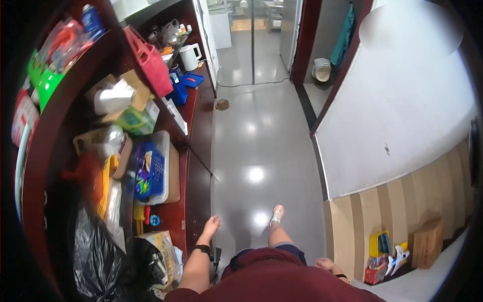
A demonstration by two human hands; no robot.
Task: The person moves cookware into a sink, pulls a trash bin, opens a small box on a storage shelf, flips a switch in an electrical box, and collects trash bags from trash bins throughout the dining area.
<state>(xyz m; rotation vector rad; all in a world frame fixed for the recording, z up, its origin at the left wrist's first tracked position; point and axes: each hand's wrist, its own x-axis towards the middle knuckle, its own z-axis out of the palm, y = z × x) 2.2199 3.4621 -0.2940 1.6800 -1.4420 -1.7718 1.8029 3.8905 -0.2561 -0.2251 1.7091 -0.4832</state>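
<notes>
My left hand (pixel 213 224) hangs beside the dark red shelving, its fingers loosely curled in with nothing visible in them. A dark band (pixel 203 248) circles that wrist, and a black strap-like thing (pixel 216 261) shows next to the forearm. On the other side, low by my hip, my right hand (pixel 328 264) is also curled, and I see nothing in it. It is nearest to the tan striped panel (pixel 344 221). One foot in a light shoe (pixel 276 215) is stretched forward on the grey floor (pixel 251 136).
Shelves on the left hold a plastic bin (pixel 163 171), a green box (pixel 138 118), a pink bag (pixel 151 63) and a white kettle (pixel 190 57). A brown round object (pixel 222 104) lies on the floor. Glass doors (pixel 246 45) stand ahead; a cardboard box (pixel 427 241) sits right.
</notes>
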